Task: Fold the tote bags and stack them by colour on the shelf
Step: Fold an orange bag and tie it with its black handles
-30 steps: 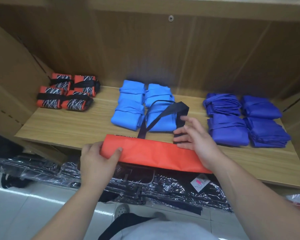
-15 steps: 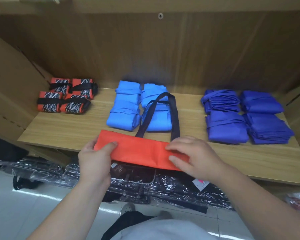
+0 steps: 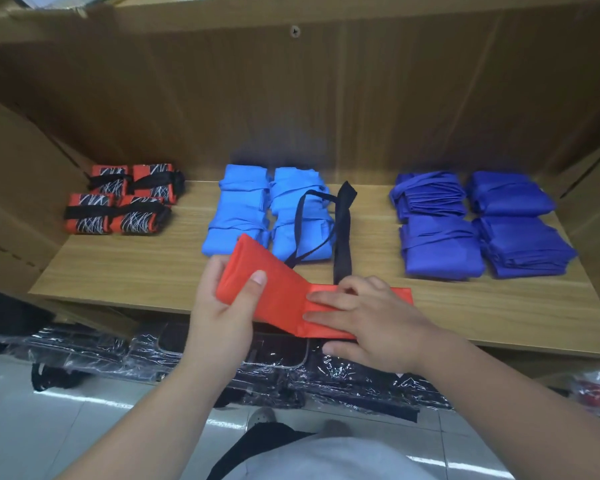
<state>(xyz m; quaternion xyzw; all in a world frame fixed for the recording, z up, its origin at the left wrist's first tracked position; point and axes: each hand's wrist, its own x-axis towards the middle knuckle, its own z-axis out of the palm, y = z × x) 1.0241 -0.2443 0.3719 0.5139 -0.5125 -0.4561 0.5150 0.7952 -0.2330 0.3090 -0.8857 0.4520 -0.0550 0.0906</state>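
Because the bags are sorted by colour, the pale wooden shelf (image 3: 118, 271) holds royal-blue folded cloth bundles (image 3: 437, 247) at centre right, sky-blue bundles (image 3: 243, 209) mid-frame and orange, black-strapped patterned rolls (image 3: 118, 216) at centre left. At its front edge, lower centre, lies the plain orange fabric tote bag (image 3: 281, 289): the right hand (image 3: 374, 327), fingers flat, pins the crease while the left hand (image 3: 219, 313) pinches the raised end to fold it over, black webbing handles (image 3: 342, 237) trailing behind.

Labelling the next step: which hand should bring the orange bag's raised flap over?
Left. The left hand grips the lifted flap of the orange bag; the right hand lies flat on the other half, pinning it to the shelf.
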